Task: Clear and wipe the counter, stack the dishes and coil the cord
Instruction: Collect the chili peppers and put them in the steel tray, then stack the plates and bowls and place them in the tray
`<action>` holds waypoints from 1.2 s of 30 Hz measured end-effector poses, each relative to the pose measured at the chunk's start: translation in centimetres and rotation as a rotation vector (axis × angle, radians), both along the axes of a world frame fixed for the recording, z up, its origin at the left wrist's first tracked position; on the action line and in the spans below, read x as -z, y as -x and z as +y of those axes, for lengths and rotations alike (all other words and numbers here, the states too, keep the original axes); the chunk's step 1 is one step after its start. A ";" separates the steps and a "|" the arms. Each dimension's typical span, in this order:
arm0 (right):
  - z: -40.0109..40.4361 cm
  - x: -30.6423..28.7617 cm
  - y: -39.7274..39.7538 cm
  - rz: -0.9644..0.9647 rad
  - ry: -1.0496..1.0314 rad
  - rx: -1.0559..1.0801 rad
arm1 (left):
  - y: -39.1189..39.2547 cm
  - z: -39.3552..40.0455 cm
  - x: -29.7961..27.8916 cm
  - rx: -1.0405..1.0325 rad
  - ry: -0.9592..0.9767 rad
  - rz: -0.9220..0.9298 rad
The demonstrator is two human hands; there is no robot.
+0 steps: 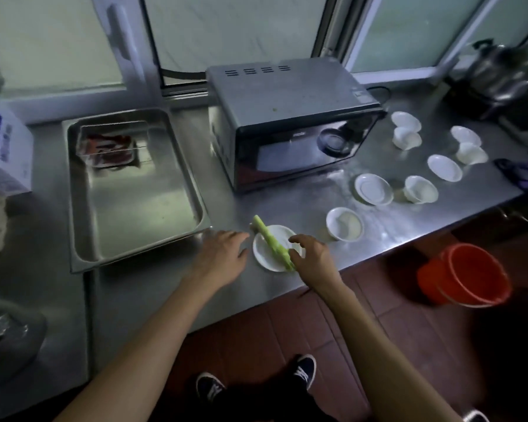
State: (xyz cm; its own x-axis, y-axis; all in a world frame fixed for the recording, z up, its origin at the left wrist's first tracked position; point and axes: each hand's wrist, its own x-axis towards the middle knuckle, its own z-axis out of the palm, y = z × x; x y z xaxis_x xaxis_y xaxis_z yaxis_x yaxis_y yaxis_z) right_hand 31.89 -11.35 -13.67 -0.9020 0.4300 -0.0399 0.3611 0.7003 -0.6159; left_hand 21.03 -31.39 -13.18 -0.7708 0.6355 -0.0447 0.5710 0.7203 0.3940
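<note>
**Steel desk by the window, green stalk over the near saucer**

I am looking down at a steel desk [153,287] under frosted windows, with red floor tiles and my two dark shoes below its front edge. My right grip [310,254] is curled round the lower end of a pale green stalk [272,239], thumb and fingers pinching it; the stalk slants up and away to the left across a white saucer [265,254] that sits at the desk's front edge, directly under that grip. My left grip [223,251] lies released, fingers straight and spread, palm down on the steel just left of the saucer; I cannot tell whether the fingertips touch the rim.

Left of the left grip sits a deep steel tray [134,190], and at its far end a smaller clear container [110,144] holds something red that I cannot identify. Beyond both grips stands a small oven [290,123] with a dark glass door, and a dark cord [180,73] runs along the sill behind it.

Right of and beyond the right grip the dishes lie scattered, well apart from each other: a small white bowl [345,223] nearest, then a saucer with a ring [374,188], a cup [421,188], another saucer [444,167], and two pairs of small white pieces further back [406,129] [470,147]. A purple item [521,175] lies at the desk's right end, a metal kettle [497,71] in the far right corner. An orange bucket [467,275] stands on the floor to the right of my right forearm.
</note>
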 end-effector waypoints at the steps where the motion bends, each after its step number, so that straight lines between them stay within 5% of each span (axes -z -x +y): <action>1: 1.1 0.1 -1.1 0.002 0.008 0.014 | -0.5 1.5 0.1 0.025 0.006 -0.008; 17: 19.7 0.8 -15.7 0.054 -0.007 0.210 | -11.2 25.6 1.0 0.305 0.114 0.028; 36: 28.3 3.6 -15.1 -0.047 0.021 0.131 | -8.6 33.0 5.0 0.224 0.348 0.075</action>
